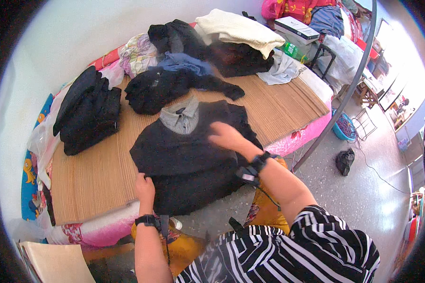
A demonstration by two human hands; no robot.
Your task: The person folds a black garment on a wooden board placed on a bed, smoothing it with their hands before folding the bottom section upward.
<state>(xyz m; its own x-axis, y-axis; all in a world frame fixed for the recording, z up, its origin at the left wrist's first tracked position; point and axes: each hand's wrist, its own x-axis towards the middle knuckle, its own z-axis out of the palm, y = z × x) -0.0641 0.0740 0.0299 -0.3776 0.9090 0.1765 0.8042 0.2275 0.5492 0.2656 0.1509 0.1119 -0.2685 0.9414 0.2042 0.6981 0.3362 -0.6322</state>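
Note:
A dark sweater [184, 155] with a pale striped shirt collar [181, 118] lies spread out before me, collar away from me. Its lower part hangs past the front edge of the ribbed brown sheet [95, 187], which looks like corrugated cardboard. My left hand [145, 187] has its fingers curled on the sweater's left edge, near the hem. My right hand [230, 138] rests on the right side of the chest, thumb apart from the slightly blurred fingers, gripping no cloth that I can see. The sweater's right sleeve is partly hidden behind my right forearm.
Folded black garments [88, 116] are stacked at the left. Beyond the collar lies a crumpled black garment [163, 86], with a cream cloth [237, 30] farther back. A dark curved pole [350, 85] rises at the right. A blue basket [344, 126] and a black bag [345, 162] stand on the floor.

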